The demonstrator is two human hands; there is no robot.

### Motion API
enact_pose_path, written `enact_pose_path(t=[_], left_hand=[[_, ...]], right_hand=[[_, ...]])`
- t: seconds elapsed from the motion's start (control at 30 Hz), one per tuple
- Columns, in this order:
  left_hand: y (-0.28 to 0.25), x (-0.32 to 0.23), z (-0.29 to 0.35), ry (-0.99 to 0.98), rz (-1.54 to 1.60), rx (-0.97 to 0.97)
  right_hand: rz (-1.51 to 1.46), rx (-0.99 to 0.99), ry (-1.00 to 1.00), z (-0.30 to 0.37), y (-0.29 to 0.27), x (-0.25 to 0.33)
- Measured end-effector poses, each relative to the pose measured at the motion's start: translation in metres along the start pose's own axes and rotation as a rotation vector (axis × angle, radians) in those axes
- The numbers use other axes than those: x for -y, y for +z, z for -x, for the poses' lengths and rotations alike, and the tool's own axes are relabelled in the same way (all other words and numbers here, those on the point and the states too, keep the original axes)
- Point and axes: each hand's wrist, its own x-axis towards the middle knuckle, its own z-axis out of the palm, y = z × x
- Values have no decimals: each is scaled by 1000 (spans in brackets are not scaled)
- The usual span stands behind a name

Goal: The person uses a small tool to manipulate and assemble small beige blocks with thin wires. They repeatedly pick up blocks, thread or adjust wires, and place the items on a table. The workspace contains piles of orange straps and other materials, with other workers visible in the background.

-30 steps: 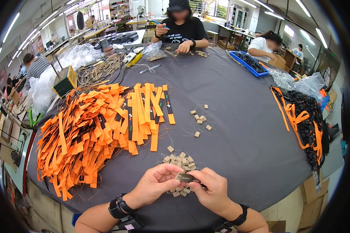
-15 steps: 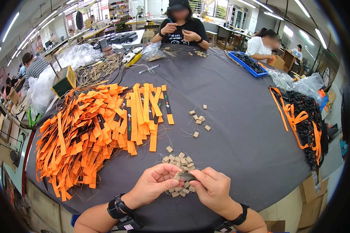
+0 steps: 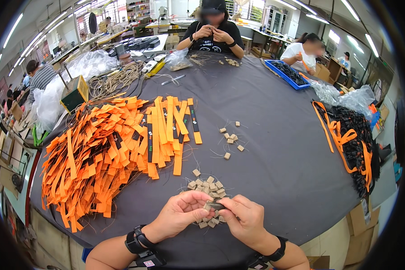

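Above a heap of small beige square pieces (image 3: 209,185) with loose thread ends, both hands work close together. My left hand (image 3: 181,211) pinches one small beige square piece (image 3: 208,205) between thumb and fingertips. My right hand (image 3: 245,217) is closed on a dark, flat tool (image 3: 217,205), maybe thread snips, mostly hidden by the fingers. Its tip is against or just beside the pinched piece; I cannot tell which. More beige pieces (image 3: 230,138) lie scattered farther out on the dark cloth.
A big pile of orange and black strips (image 3: 99,157) covers the left. At right lie black cords with orange bands (image 3: 346,139) and a blue tray (image 3: 287,74). Rope (image 3: 114,81), a pen (image 3: 173,80) and plastic bags (image 3: 90,65) are farther back. Co-workers sit across the table (image 3: 274,180).
My hands stay in nearly the same place; the dark tool has turned slightly against the beige piece. Across the table, one co-worker's hands have come together and another lifts an orange strip.
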Motion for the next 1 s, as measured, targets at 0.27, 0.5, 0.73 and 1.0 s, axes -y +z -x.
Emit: enact_pose_path(t=[0.27,0.5,0.73,1.0], left_hand=[[3,2,0,191,-453,-85],[14,-8,3,391,-968,-93],[10,-14,1,388,-926,-104],[-35,-17,-7,252,-991,-322]], right_hand=[[-710,116,486,-1,-4,2],[-918,222,539,-1,6,5],[-879,289,716,-15,-8,-7],[-798,-82,748,-103,-34,-103]])
